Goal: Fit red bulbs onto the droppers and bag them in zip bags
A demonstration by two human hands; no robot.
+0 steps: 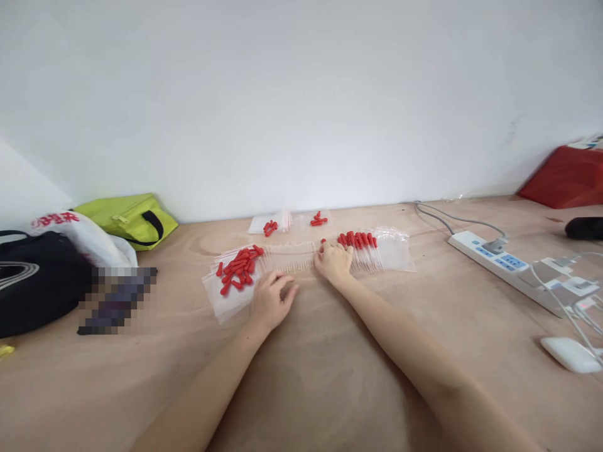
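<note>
My right hand (pixel 333 260) is over a row of thin clear tubes (pixel 292 256), its fingers closed at a small red dropper bulb (pixel 323 241) that shows past the fingertips. To its right, several tubes have red bulbs (pixel 357 239) on their far ends. My left hand (pixel 274 297) rests near the left end of the row, fingers loosely curved, thumb apart and nothing visible in it. Beside it, a pile of loose red bulbs (pixel 240 267) lies on clear plastic zip bags (pixel 223 306).
More bags (pixel 260 224) and small groups of red bulbs (pixel 318 219) lie behind the row, near the wall. A white power strip (pixel 490 250) with cables and a white charger (pixel 571 355) are on the right. A lime-green bag (pixel 125 216) and black bag (pixel 40 282) sit left.
</note>
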